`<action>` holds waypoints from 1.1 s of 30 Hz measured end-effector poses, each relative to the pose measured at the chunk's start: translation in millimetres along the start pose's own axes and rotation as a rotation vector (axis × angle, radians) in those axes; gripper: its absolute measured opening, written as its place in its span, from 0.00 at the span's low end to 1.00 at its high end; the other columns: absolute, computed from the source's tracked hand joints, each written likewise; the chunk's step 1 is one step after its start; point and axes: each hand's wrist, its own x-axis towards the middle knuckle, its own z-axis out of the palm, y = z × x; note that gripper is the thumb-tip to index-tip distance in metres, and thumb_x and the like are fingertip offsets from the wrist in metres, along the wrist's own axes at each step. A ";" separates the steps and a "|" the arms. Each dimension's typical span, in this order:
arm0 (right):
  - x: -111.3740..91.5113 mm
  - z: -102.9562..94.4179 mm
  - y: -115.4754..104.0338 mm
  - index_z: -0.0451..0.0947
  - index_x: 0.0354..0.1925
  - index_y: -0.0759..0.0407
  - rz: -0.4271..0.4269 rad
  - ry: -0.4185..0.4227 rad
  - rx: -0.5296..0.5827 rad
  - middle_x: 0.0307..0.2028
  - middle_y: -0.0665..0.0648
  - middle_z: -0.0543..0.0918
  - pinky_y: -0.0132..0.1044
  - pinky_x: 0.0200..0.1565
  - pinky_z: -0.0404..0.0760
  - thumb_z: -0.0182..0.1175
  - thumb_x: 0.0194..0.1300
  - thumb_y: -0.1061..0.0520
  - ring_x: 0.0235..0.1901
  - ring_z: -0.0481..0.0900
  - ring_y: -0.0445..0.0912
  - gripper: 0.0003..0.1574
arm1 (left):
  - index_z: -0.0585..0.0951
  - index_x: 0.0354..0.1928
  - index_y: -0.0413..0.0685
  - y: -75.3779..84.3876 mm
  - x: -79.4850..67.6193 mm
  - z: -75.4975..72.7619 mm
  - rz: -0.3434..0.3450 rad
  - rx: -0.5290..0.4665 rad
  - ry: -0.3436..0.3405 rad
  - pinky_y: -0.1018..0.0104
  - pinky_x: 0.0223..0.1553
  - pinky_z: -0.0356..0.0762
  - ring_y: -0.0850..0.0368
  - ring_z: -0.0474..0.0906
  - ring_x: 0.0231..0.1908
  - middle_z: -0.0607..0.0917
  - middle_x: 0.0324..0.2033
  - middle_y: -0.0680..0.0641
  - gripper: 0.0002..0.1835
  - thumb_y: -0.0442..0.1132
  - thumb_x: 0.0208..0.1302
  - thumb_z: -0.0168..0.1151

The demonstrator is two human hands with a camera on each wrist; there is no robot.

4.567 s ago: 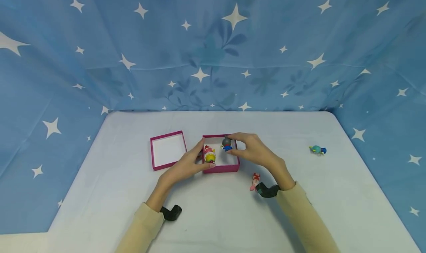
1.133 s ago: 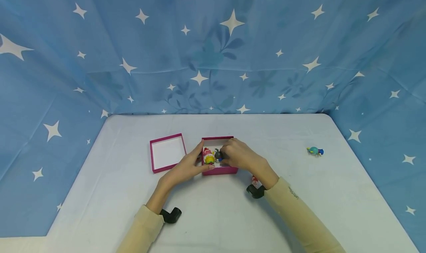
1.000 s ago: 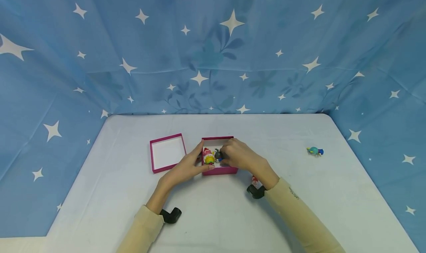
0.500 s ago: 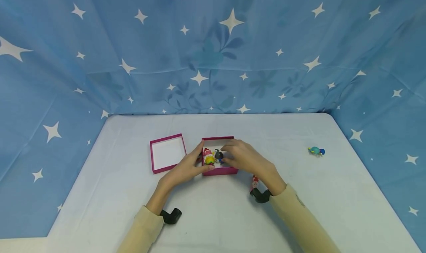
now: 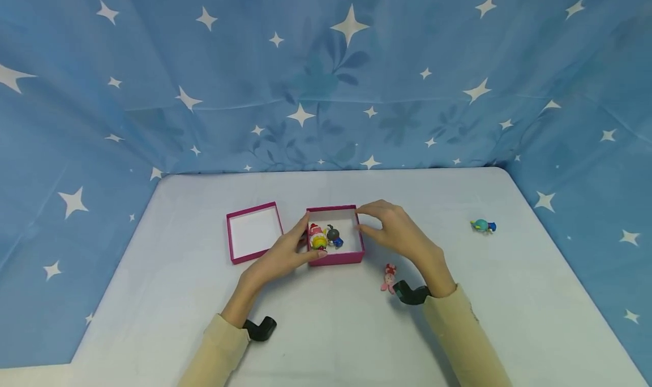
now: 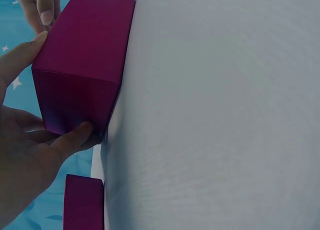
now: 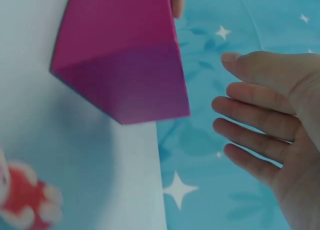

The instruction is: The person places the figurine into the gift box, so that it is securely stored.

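Note:
A magenta open box [image 5: 336, 259] stands mid-table in the head view. My left hand [image 5: 282, 256] grips its left end, thumb along the front and fingers at the far side; the left wrist view shows them on the box walls. Inside lie a pink-and-yellow toy figurine [image 5: 318, 239] at the left and, beside it, a grey-headed figurine [image 5: 334, 237] in blue. My right hand [image 5: 399, 228] is just off the box's right rim. Its fingers [image 7: 255, 115] are spread and hold nothing in the right wrist view.
Left of the box lies its shallow magenta-edged lid [image 5: 254, 233], white inside up. A pink long-eared figurine [image 5: 389, 279] lies in front, near the right wrist's black camera mount [image 5: 411, 292]. Far right lies a teal-and-blue figurine [image 5: 483, 226]. Starry blue cloth [image 5: 326, 81] hangs behind.
My right hand has let go of the grey-headed figurine, which now lies in the box, and has drawn back to the right, past the rim. My left hand keeps its grip.

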 end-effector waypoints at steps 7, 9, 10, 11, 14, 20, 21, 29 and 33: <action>-3.5 -14.7 15.9 0.84 0.56 0.65 0.031 0.042 0.026 0.54 0.63 0.87 0.58 0.60 0.81 0.74 0.62 0.59 0.57 0.83 0.58 0.24 | 0.41 0.84 0.53 1.2 -0.7 -0.9 0.004 0.002 -0.004 0.50 0.75 0.62 0.48 0.57 0.78 0.48 0.83 0.48 0.58 0.57 0.66 0.69; -4.0 -17.8 20.2 0.84 0.57 0.64 0.047 0.048 0.022 0.54 0.63 0.87 0.58 0.60 0.81 0.73 0.63 0.59 0.57 0.83 0.59 0.24 | 0.41 0.84 0.52 1.8 -1.4 -1.3 0.006 0.000 0.000 0.50 0.75 0.62 0.47 0.57 0.78 0.48 0.83 0.48 0.57 0.57 0.66 0.69; -4.3 -19.2 22.3 0.84 0.57 0.64 0.055 0.051 0.019 0.54 0.63 0.87 0.59 0.60 0.81 0.73 0.63 0.59 0.58 0.83 0.59 0.24 | 0.41 0.84 0.52 2.1 -1.6 -1.4 0.008 -0.003 0.001 0.50 0.75 0.62 0.47 0.57 0.78 0.48 0.83 0.47 0.57 0.56 0.66 0.70; -5.0 -20.5 24.6 0.84 0.57 0.64 0.065 0.053 0.016 0.54 0.64 0.87 0.59 0.60 0.81 0.73 0.63 0.59 0.58 0.83 0.60 0.24 | 0.41 0.84 0.51 2.1 -1.7 -1.4 0.009 -0.006 0.000 0.49 0.75 0.62 0.47 0.58 0.78 0.48 0.83 0.47 0.57 0.56 0.66 0.70; -7.8 -23.5 32.6 0.84 0.56 0.66 0.091 0.065 0.016 0.54 0.65 0.87 0.59 0.61 0.80 0.72 0.64 0.59 0.58 0.82 0.61 0.23 | 0.41 0.83 0.51 1.4 -1.7 -1.2 0.009 -0.008 -0.007 0.50 0.75 0.63 0.47 0.59 0.78 0.49 0.82 0.46 0.57 0.56 0.67 0.70; -16.2 -29.4 51.6 0.84 0.56 0.66 0.150 0.089 0.006 0.55 0.66 0.86 0.61 0.62 0.78 0.71 0.65 0.59 0.59 0.81 0.62 0.23 | 0.41 0.83 0.51 -0.5 -0.3 0.1 0.025 -0.010 -0.010 0.50 0.74 0.64 0.47 0.61 0.76 0.51 0.82 0.45 0.58 0.56 0.66 0.70; -17.7 -30.8 54.8 0.84 0.56 0.66 0.164 0.089 0.004 0.55 0.66 0.86 0.62 0.62 0.78 0.71 0.66 0.59 0.60 0.81 0.62 0.22 | 0.41 0.83 0.51 -0.9 -0.1 0.2 0.026 -0.008 -0.010 0.50 0.75 0.63 0.47 0.60 0.77 0.50 0.82 0.45 0.57 0.56 0.66 0.70; -33.5 -44.6 84.2 0.83 0.57 0.68 0.267 0.154 -0.023 0.56 0.70 0.85 0.65 0.62 0.75 0.69 0.68 0.59 0.61 0.78 0.67 0.22 | 0.42 0.84 0.51 -0.9 -0.1 0.7 0.022 0.002 -0.011 0.50 0.75 0.61 0.48 0.54 0.79 0.48 0.83 0.47 0.57 0.55 0.67 0.69; -40.2 -51.9 95.7 0.84 0.55 0.69 0.286 0.210 -0.055 0.54 0.72 0.85 0.67 0.61 0.75 0.69 0.67 0.59 0.59 0.79 0.69 0.21 | 0.42 0.84 0.51 -1.1 -0.4 0.4 0.021 0.000 -0.007 0.50 0.76 0.61 0.48 0.54 0.79 0.48 0.83 0.48 0.57 0.55 0.67 0.69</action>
